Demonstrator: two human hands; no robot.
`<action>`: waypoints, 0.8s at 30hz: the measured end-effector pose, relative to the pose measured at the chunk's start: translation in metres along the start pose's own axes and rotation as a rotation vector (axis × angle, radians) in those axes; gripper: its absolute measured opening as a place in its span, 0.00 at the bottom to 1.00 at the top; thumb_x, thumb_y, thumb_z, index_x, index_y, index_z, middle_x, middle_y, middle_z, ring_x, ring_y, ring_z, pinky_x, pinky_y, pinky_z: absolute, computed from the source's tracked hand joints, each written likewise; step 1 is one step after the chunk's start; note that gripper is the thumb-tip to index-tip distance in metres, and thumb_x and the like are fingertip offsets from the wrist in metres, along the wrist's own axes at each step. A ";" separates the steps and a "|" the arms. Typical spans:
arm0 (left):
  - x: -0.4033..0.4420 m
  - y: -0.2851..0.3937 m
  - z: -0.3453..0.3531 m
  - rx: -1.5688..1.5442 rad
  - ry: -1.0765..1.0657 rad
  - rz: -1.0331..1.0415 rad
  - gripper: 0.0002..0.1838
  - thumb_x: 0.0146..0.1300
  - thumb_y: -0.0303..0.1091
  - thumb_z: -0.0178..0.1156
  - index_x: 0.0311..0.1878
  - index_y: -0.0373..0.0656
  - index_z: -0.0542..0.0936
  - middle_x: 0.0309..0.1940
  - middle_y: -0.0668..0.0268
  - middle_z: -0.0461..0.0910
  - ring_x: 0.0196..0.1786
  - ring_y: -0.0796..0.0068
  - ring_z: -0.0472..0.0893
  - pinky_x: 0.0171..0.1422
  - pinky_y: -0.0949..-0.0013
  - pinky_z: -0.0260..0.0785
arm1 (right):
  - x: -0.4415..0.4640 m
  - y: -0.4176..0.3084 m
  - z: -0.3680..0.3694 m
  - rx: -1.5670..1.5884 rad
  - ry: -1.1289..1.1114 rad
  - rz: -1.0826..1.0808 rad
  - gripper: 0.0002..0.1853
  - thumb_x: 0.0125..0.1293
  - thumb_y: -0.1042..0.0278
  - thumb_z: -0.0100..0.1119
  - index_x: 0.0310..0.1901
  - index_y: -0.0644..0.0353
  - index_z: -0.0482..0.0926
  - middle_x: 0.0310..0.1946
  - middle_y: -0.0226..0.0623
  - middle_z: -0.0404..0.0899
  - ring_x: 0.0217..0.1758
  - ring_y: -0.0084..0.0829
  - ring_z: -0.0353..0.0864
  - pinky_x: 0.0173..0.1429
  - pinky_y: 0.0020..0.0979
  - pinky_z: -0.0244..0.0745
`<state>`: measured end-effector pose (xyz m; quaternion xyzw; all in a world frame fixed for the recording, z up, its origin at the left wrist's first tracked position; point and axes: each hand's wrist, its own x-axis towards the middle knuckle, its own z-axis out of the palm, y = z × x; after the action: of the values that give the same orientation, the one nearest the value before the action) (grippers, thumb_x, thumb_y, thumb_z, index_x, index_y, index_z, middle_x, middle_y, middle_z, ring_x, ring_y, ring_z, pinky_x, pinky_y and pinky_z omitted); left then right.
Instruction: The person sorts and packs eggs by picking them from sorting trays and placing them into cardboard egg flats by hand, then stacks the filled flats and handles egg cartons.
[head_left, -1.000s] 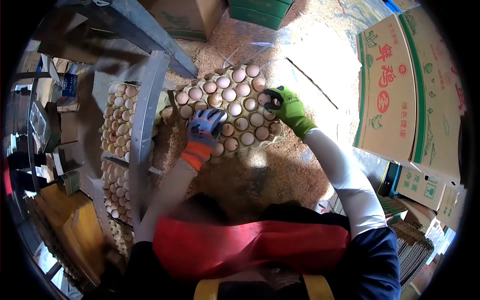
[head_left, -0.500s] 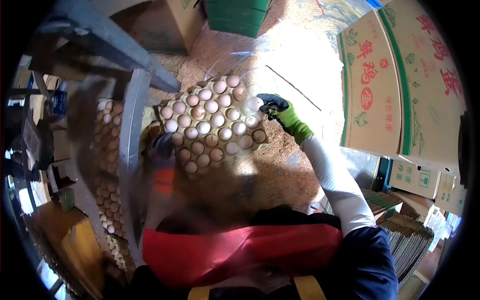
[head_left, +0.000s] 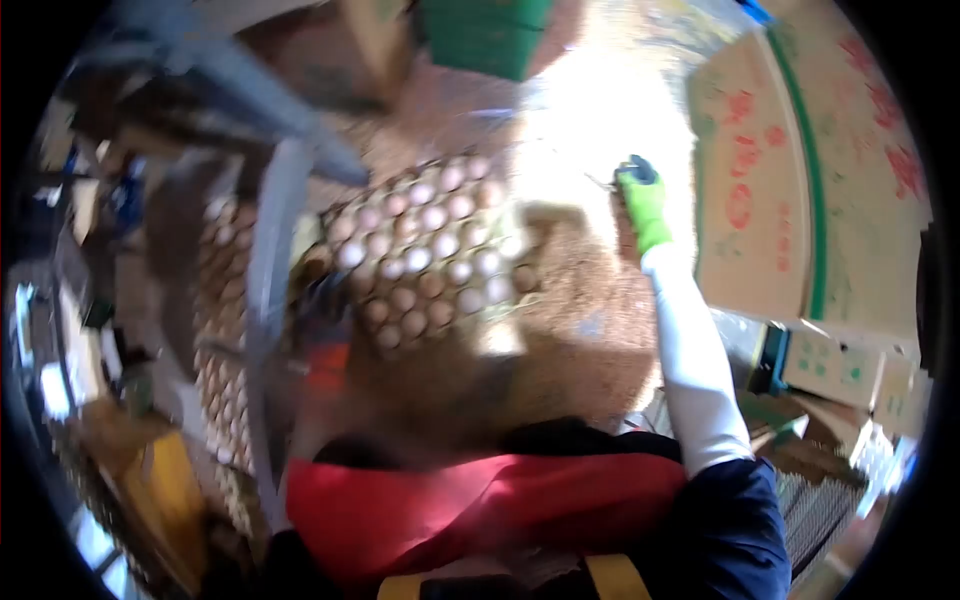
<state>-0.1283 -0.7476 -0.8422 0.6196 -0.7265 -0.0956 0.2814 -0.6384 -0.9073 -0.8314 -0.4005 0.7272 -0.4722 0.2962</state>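
Note:
My left hand, in a dark glove, is closed on the left edge of an egg tray. The tray holds rows of pale and brown eggs and is raised above the floor, tilted. Off to the right of the tray, my right hand, in a green and dark glove, is stretched over the brightly lit floor. It is smeared by motion, and its fingers and anything in them cannot be made out. A thin pale sliver shows beside its fingertips.
Stacked egg trays stand at the left behind a grey metal post. Large cardboard boxes with red print rise on the right. A green container is at the top. Flattened cardboard lies lower right.
My right hand has moved right and slightly up, away from the tray's right corner, where it was gripping a pale egg. My left hand still holds the tray. The view has blurred.

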 end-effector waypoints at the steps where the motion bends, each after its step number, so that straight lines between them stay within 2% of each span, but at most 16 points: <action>1: -0.010 -0.015 0.003 0.047 -0.017 -0.142 0.18 0.60 0.29 0.62 0.55 0.44 0.79 0.50 0.56 0.79 0.55 0.57 0.77 0.62 0.61 0.69 | -0.020 -0.032 0.004 0.345 -0.044 0.263 0.14 0.66 0.68 0.61 0.52 0.61 0.79 0.40 0.40 0.82 0.45 0.37 0.82 0.51 0.36 0.80; 2: -0.002 -0.003 -0.005 -0.022 -0.040 -0.090 0.19 0.60 0.28 0.63 0.55 0.44 0.79 0.51 0.57 0.79 0.55 0.57 0.77 0.61 0.61 0.69 | -0.020 -0.023 0.010 0.507 -0.181 0.365 0.14 0.67 0.67 0.60 0.51 0.62 0.79 0.39 0.40 0.81 0.46 0.38 0.81 0.51 0.38 0.80; 3: -0.009 -0.008 -0.002 -0.040 -0.057 -0.204 0.20 0.59 0.28 0.63 0.56 0.45 0.78 0.51 0.58 0.79 0.54 0.58 0.78 0.60 0.61 0.69 | -0.015 -0.016 0.007 0.668 -0.298 0.454 0.13 0.67 0.67 0.60 0.50 0.63 0.78 0.39 0.41 0.80 0.47 0.39 0.81 0.52 0.39 0.81; 5: -0.026 -0.038 0.022 -0.201 -0.073 -0.392 0.23 0.53 0.31 0.67 0.54 0.48 0.79 0.47 0.56 0.79 0.54 0.53 0.76 0.59 0.54 0.71 | -0.034 -0.021 0.023 0.389 -0.570 0.083 0.18 0.61 0.73 0.63 0.54 0.62 0.76 0.43 0.39 0.78 0.50 0.35 0.78 0.56 0.34 0.77; 6: -0.035 -0.043 0.032 -0.201 -0.070 -0.401 0.23 0.53 0.31 0.67 0.54 0.48 0.79 0.47 0.56 0.79 0.54 0.53 0.76 0.59 0.54 0.71 | -0.045 -0.023 0.031 0.279 -0.653 -0.119 0.22 0.58 0.76 0.65 0.55 0.62 0.75 0.44 0.38 0.76 0.51 0.33 0.77 0.57 0.32 0.76; 7: -0.042 -0.042 0.038 -0.415 -0.046 -0.474 0.25 0.51 0.32 0.69 0.55 0.50 0.79 0.48 0.56 0.78 0.54 0.53 0.76 0.58 0.54 0.71 | -0.066 -0.051 0.043 0.726 -0.737 0.439 0.22 0.57 0.77 0.66 0.55 0.63 0.75 0.45 0.38 0.76 0.53 0.33 0.77 0.59 0.32 0.75; 9: -0.049 -0.034 0.046 -0.757 0.016 -0.592 0.27 0.50 0.33 0.71 0.56 0.52 0.79 0.49 0.57 0.78 0.54 0.53 0.76 0.58 0.55 0.72 | -0.089 -0.061 0.063 0.477 -0.851 0.270 0.21 0.59 0.76 0.65 0.54 0.64 0.75 0.46 0.37 0.76 0.53 0.30 0.76 0.58 0.30 0.76; 10: -0.047 -0.025 0.046 -0.818 0.030 -0.611 0.27 0.49 0.34 0.71 0.56 0.52 0.79 0.49 0.57 0.77 0.54 0.54 0.76 0.58 0.55 0.72 | -0.098 -0.060 0.070 0.245 -0.912 -0.064 0.21 0.58 0.77 0.65 0.55 0.62 0.75 0.46 0.35 0.76 0.52 0.28 0.76 0.56 0.30 0.77; 11: -0.043 -0.018 0.046 -0.824 0.040 -0.612 0.27 0.49 0.34 0.71 0.56 0.52 0.79 0.49 0.57 0.77 0.54 0.54 0.76 0.58 0.55 0.72 | -0.104 -0.055 0.077 0.395 -0.917 0.169 0.18 0.63 0.73 0.63 0.54 0.60 0.76 0.46 0.33 0.77 0.51 0.27 0.77 0.53 0.29 0.77; 13: -0.038 -0.005 0.042 -0.776 0.056 -0.588 0.27 0.49 0.34 0.71 0.56 0.53 0.79 0.50 0.57 0.77 0.54 0.54 0.76 0.58 0.55 0.72 | -0.115 -0.049 0.076 0.270 -0.885 0.282 0.15 0.67 0.69 0.60 0.54 0.59 0.77 0.43 0.32 0.80 0.45 0.26 0.80 0.47 0.29 0.78; 14: -0.033 -0.001 0.041 -0.733 0.054 -0.567 0.27 0.49 0.34 0.71 0.56 0.53 0.79 0.50 0.57 0.77 0.54 0.54 0.76 0.58 0.55 0.72 | -0.119 -0.047 0.073 0.266 -0.888 0.284 0.15 0.67 0.69 0.60 0.54 0.59 0.77 0.43 0.32 0.80 0.45 0.26 0.80 0.47 0.29 0.78; 16: -0.028 0.011 0.035 -0.633 0.067 -0.512 0.28 0.49 0.35 0.71 0.57 0.53 0.79 0.51 0.57 0.76 0.54 0.54 0.76 0.58 0.55 0.72 | -0.128 -0.051 0.066 0.222 -0.780 0.263 0.15 0.70 0.63 0.58 0.55 0.59 0.76 0.39 0.31 0.82 0.37 0.26 0.82 0.41 0.27 0.78; 19: -0.018 0.022 0.018 -0.432 0.091 -0.392 0.28 0.48 0.35 0.72 0.57 0.54 0.79 0.51 0.57 0.75 0.54 0.54 0.76 0.58 0.55 0.72 | -0.132 -0.061 0.061 0.202 -0.750 0.301 0.16 0.72 0.61 0.56 0.56 0.59 0.76 0.40 0.31 0.81 0.37 0.26 0.82 0.40 0.27 0.78; 21: -0.006 0.025 0.012 -0.254 0.078 -0.309 0.29 0.48 0.36 0.72 0.57 0.54 0.79 0.52 0.57 0.75 0.54 0.54 0.75 0.58 0.55 0.72 | -0.136 -0.071 0.057 0.156 -0.782 0.310 0.18 0.74 0.56 0.53 0.57 0.59 0.76 0.43 0.33 0.81 0.43 0.25 0.80 0.45 0.28 0.77; 23: 0.010 0.022 0.013 -0.050 -0.003 -0.259 0.29 0.48 0.36 0.72 0.57 0.55 0.79 0.52 0.58 0.75 0.55 0.54 0.75 0.58 0.55 0.72 | -0.144 -0.078 0.055 0.356 -0.821 0.413 0.19 0.75 0.54 0.49 0.57 0.59 0.75 0.45 0.35 0.80 0.44 0.24 0.77 0.47 0.29 0.75; 24: 0.016 0.013 0.020 0.133 -0.153 -0.248 0.31 0.48 0.38 0.72 0.59 0.56 0.78 0.55 0.58 0.72 0.55 0.53 0.75 0.57 0.54 0.72 | -0.141 -0.075 0.055 0.428 -0.920 0.418 0.22 0.76 0.51 0.45 0.58 0.59 0.75 0.45 0.37 0.79 0.41 0.26 0.75 0.47 0.29 0.74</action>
<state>-0.1509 -0.7648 -0.8477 0.7127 -0.6685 -0.1280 0.1696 -0.5000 -0.8280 -0.7760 -0.3437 0.4744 -0.3168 0.7460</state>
